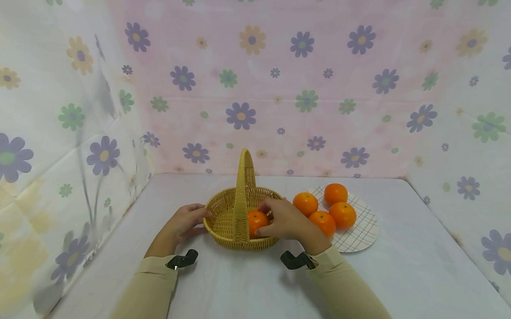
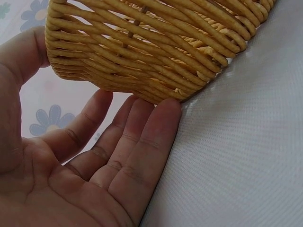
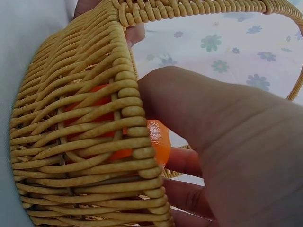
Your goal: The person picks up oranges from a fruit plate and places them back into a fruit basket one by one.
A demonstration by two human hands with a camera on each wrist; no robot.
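A yellow wicker basket (image 1: 225, 219) with a tall arched handle (image 1: 240, 192) stands on the white-covered table. At its left end my left hand (image 1: 190, 221) holds the wall, thumb at the rim and fingers (image 2: 158, 130) against the woven outside, as the left wrist view shows. Inside the basket's right half is an orange (image 1: 257, 223). My right hand (image 1: 285, 220) reaches over the right rim and grips that orange between thumb and fingers. Through the weave, the right wrist view shows part of the orange (image 3: 160, 142); the wall hides much of it.
Right of the basket lies a white plate (image 1: 365, 229) with a dark grid pattern. Several more oranges (image 1: 342, 215) are grouped on its left part, close to my right forearm. Flower-printed cloth (image 1: 275, 85) walls the table at the back and sides.
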